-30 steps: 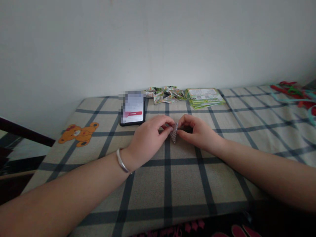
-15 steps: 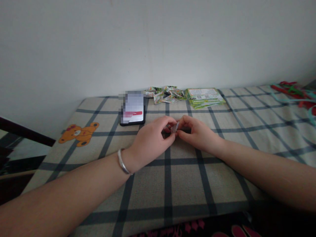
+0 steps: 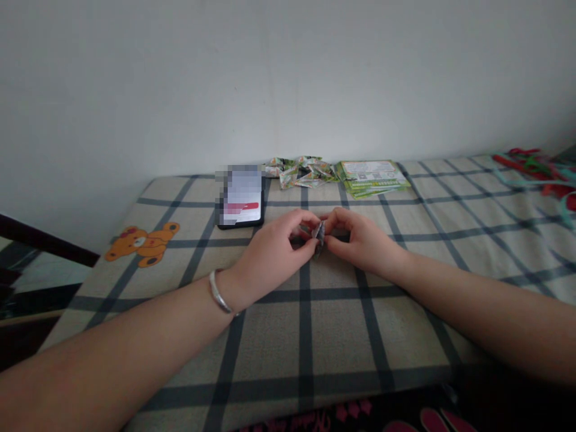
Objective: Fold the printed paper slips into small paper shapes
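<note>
Pinching a small, grey, print-covered piece of folded paper (image 3: pixel 319 233) from its left side between thumb and fingers of the left hand (image 3: pixel 279 246). Gripping the same piece from its right side with thumb and fingertips of the right hand (image 3: pixel 360 237), leaving only a narrow gap between both sets of fingertips. Holding the piece near the middle of the scene, with the pointed end down, over a beige fabric tablecloth (image 3: pixel 270 348) with dark blue-grey stripes; unable to tell whether touching the cloth. Wearing a silver-coloured bangle (image 3: pixel 216 292) on the left wrist.

Noting, far and left of the hands, a black-cased, rectangular phone (image 3: pixel 247 192) with a lit, partly pixelated screen. Logging, just right of the phone, a cluster of green-and-white, pointed folded-paper pieces (image 3: pixel 289 177), and just beside these, a stack of green-and-white printed sheets (image 3: pixel 373 177). Seeing an orange, flat, bear-shaped figure (image 3: pixel 150 245) on the cloth at left. Recording a tangle of red, green and turquoise strands (image 3: pixel 531 165) at far right. Observing a pale grey wall (image 3: pixel 288 78) along the far side, plus black fabric with pink print (image 3: pixel 351 411) at the near edge.
</note>
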